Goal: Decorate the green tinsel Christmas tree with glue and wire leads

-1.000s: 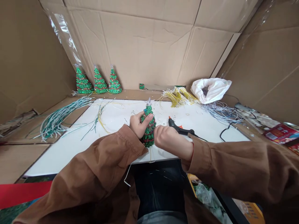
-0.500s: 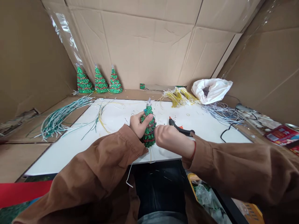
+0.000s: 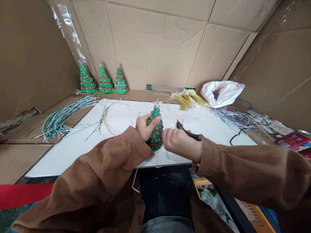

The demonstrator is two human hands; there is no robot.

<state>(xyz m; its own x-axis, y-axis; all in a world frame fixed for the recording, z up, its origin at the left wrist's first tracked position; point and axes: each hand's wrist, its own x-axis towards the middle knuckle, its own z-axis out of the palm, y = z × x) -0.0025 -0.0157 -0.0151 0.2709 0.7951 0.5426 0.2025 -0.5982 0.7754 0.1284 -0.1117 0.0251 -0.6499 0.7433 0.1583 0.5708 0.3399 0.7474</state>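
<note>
A small green beaded Christmas tree [image 3: 155,139] with red garland and a clear star on top stands near the front of the white board [image 3: 73,152]. My left hand [image 3: 147,125] is closed around its upper part, thumb across the front. Against the tree's right side, my right hand [image 3: 178,142] is curled with the fingers pressed together; what it pinches, if anything, is hidden. From below the tree a thin yellow cord runs to the board's edge, and a white wire end [image 3: 135,184] hangs beneath my left sleeve. A black glue gun [image 3: 187,130] with an orange tip lies behind my right hand.
Three finished-looking beaded trees [image 3: 105,82] stand back left by the cardboard wall [image 3: 155,48]. Green-and-white wires [image 3: 60,119] lie at left, yellow-and-white wires [image 3: 186,100] at the back. A white bag [image 3: 227,97] and loose pale wires [image 3: 230,118] are at right.
The camera view has shifted slightly. Both hands stay at the tree, my left around it and my right curled at its side, with little visible movement.
</note>
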